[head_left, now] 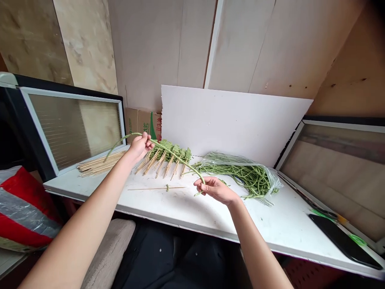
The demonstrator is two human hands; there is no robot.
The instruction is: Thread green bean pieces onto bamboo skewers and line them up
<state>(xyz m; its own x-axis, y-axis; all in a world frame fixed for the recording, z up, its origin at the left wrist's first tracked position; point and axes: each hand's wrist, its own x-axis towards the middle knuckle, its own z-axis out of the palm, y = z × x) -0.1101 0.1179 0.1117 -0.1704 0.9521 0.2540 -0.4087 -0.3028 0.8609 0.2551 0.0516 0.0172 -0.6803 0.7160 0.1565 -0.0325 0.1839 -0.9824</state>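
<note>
One long green bean (177, 157) stretches between my two hands above the white table. My left hand (142, 145) is closed on it, with one end of the bean hanging beyond to the left. Near its other end, the bean is pinched in my right hand (215, 188), lower and to the right. Below them a single wooden skewer (153, 188) lies on the table with a short knotted piece of bean on it. Behind my left hand are skewers loaded with bean pieces (173, 150), their bare ends toward me.
Bare skewers (100, 163) lie at the left. An open plastic bag of long beans (252, 176) sits at the back right. A black phone (343, 241) and scissors (325, 212) are at the right. A white board (228, 120) stands behind; a carton (138, 120) is at back left.
</note>
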